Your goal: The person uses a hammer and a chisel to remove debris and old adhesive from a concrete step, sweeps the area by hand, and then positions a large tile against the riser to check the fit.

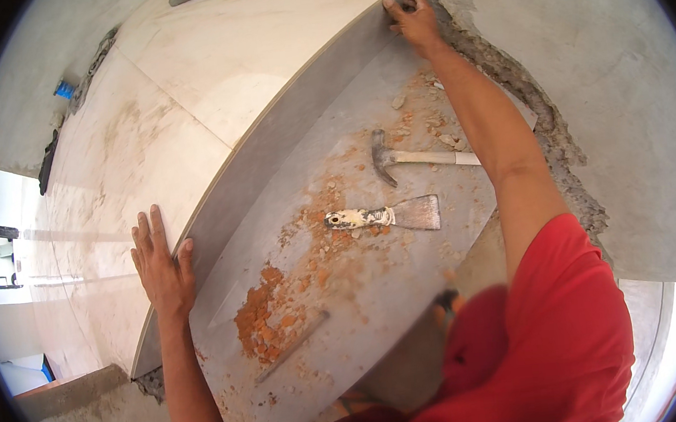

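Left hand point(164, 266): open, fingers slightly spread over the pale floor tiles point(181, 72), thumb apart from them, at the top edge of a long gray strip point(268, 149). Right hand point(416, 23): at the strip's far end, fingers bent, thumb out toward the top edge; can't tell if it's pinching the strip. Strip stands on edge, running from near the left wrist up to the right hand, between the pale tiles and a lower gray slab point(321, 389).

On the slab, right of the strip: hammer point(422, 158), head toward the strip, handle running to the right forearm, which hides its end. Scraper point(387, 217) nearer the body than the hammer, paint-spotted handle to the left, blade to the right. Orange rubble point(260, 318) heaped nearer the left forearm, loose bits strewn up toward the hammer. Thin rod point(292, 348) just beside the heap.

Outer stuff: gray wall point(618, 106) on the right, rough broken band point(520, 82) along its foot. Red shirt point(564, 312) at lower right.
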`<action>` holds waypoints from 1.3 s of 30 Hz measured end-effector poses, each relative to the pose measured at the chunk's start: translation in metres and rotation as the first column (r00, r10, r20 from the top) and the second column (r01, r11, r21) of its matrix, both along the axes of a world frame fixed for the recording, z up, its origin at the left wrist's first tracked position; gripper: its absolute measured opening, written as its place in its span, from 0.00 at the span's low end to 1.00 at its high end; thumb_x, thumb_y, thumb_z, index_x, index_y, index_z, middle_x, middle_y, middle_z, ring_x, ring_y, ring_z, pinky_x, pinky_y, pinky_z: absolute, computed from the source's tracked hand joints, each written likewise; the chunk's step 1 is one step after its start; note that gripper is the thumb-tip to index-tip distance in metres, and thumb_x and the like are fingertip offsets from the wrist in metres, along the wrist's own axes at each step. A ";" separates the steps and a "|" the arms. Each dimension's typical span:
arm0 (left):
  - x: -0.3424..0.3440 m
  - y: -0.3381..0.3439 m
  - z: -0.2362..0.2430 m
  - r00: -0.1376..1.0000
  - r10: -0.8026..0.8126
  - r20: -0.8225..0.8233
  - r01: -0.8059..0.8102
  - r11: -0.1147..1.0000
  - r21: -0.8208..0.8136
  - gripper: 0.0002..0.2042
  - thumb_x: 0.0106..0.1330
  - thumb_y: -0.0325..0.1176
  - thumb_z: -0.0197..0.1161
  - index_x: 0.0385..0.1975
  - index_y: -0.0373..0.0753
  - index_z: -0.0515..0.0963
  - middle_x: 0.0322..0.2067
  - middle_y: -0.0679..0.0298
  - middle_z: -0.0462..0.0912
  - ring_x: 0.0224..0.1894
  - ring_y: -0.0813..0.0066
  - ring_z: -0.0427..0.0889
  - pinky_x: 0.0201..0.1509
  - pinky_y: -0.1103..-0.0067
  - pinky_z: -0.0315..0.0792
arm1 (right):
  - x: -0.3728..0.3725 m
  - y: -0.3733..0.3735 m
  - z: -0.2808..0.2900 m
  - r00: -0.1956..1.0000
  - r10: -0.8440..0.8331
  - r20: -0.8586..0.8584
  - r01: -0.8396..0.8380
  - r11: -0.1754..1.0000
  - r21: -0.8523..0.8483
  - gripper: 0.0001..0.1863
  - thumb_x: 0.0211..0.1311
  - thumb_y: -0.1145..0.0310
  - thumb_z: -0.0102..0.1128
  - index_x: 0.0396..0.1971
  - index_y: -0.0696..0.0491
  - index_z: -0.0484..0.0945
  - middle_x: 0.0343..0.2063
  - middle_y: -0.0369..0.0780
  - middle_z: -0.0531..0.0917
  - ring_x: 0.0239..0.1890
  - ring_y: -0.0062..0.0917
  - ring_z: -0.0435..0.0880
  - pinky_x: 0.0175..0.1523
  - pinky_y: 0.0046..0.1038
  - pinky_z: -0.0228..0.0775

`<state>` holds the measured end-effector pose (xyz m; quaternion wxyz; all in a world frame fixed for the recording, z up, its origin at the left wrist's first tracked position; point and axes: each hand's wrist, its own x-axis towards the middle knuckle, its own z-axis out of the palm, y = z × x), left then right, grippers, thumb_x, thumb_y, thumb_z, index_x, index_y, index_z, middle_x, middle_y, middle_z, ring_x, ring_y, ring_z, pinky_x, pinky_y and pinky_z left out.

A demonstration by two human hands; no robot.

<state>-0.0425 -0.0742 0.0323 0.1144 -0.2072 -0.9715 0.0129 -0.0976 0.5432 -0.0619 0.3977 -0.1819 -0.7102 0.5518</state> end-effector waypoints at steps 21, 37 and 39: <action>-0.002 0.001 -0.003 0.996 0.000 -0.091 0.002 1.000 0.022 0.35 0.76 0.64 0.50 0.78 0.55 0.63 0.75 0.48 0.63 0.78 0.39 0.57 0.79 0.45 0.52 | -0.009 0.013 0.000 0.997 0.059 0.056 -0.044 0.967 -0.251 0.40 0.66 0.50 0.74 0.67 0.55 0.66 0.60 0.46 0.76 0.53 0.33 0.80 0.47 0.33 0.87; -0.004 0.008 -0.006 0.995 -0.013 -0.102 0.018 0.999 0.043 0.39 0.73 0.69 0.50 0.76 0.49 0.65 0.73 0.46 0.66 0.76 0.39 0.62 0.77 0.42 0.55 | -0.002 0.009 0.008 0.993 0.044 0.111 -0.023 0.982 -0.188 0.44 0.64 0.45 0.74 0.70 0.58 0.67 0.63 0.47 0.76 0.55 0.36 0.81 0.47 0.35 0.88; -0.008 0.011 -0.005 0.998 -0.011 -0.069 0.012 1.000 0.012 0.42 0.72 0.70 0.51 0.77 0.46 0.64 0.72 0.43 0.66 0.75 0.38 0.63 0.76 0.40 0.56 | -0.001 0.005 0.009 0.993 0.043 0.110 -0.020 0.980 -0.199 0.45 0.64 0.45 0.74 0.70 0.58 0.66 0.63 0.48 0.76 0.55 0.36 0.81 0.47 0.35 0.88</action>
